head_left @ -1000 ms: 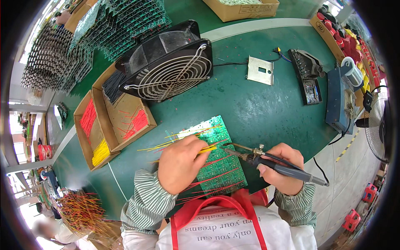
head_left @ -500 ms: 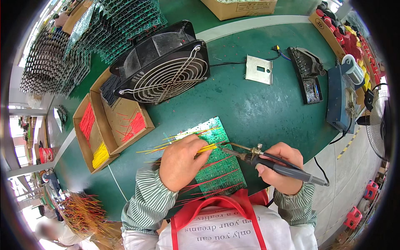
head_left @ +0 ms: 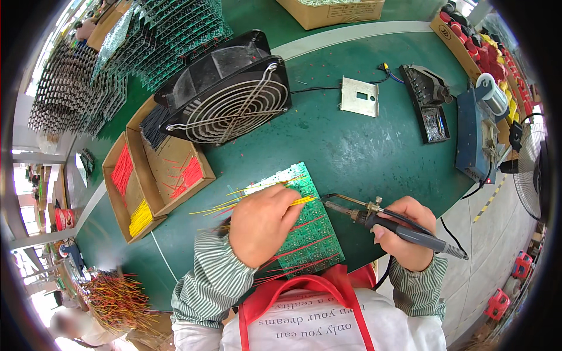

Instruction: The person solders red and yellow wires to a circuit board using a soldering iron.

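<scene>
Yellow wires [head_left: 212, 209] are bunched in my left hand [head_left: 257, 223], pinched between thumb and fingers, their short ends pointing right over a green circuit board panel [head_left: 313, 235]. Several red wires [head_left: 304, 248] lie across that panel, and a yellow one crosses its far end. My right hand [head_left: 408, 233] is wrapped round a grey-black soldering iron [head_left: 418, 238] with a thin metal feed tube beside its barrel. The iron's tip is just right of the panel, apart from the wires. My left hand hides part of the panel's left side.
Beyond the panel stands a black fan [head_left: 234, 93]. A cardboard tray [head_left: 175, 202] of red, yellow and dark wires is at left. A metal plate [head_left: 359, 96], a black iron stand [head_left: 426, 105] and a blue solder station [head_left: 475, 140] are at the right.
The iron in my right hand has drawn back to the right, away from the yellow wire ends. My left hand has shifted slightly right, with the yellow wires still in it.
</scene>
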{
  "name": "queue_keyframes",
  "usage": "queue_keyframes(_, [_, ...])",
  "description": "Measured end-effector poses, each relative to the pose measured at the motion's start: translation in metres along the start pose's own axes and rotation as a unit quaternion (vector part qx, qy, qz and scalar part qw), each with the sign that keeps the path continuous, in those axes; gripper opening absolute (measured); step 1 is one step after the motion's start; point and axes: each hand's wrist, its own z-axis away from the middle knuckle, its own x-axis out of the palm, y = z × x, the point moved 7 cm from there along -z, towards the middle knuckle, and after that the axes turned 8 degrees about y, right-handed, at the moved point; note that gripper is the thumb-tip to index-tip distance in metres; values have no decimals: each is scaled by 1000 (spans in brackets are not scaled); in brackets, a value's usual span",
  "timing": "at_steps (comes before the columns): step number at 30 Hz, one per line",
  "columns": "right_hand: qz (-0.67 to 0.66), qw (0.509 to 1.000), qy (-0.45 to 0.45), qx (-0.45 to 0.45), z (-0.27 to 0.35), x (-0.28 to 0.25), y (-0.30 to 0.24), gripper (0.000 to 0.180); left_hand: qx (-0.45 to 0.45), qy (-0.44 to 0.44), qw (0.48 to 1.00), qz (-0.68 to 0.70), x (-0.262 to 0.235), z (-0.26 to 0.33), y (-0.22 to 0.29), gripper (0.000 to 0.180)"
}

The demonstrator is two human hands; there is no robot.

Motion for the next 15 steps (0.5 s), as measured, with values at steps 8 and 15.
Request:
queue_keyframes(8, [0,1000,-3,-6,-4,-1,4,18,-9,-8,999,34,16,-9,-1,14])
queue_keyframes(15, [-4,1000,-8,-13,-5,-1,3,18,-14,-6,999,32,15,-8,-3,14])
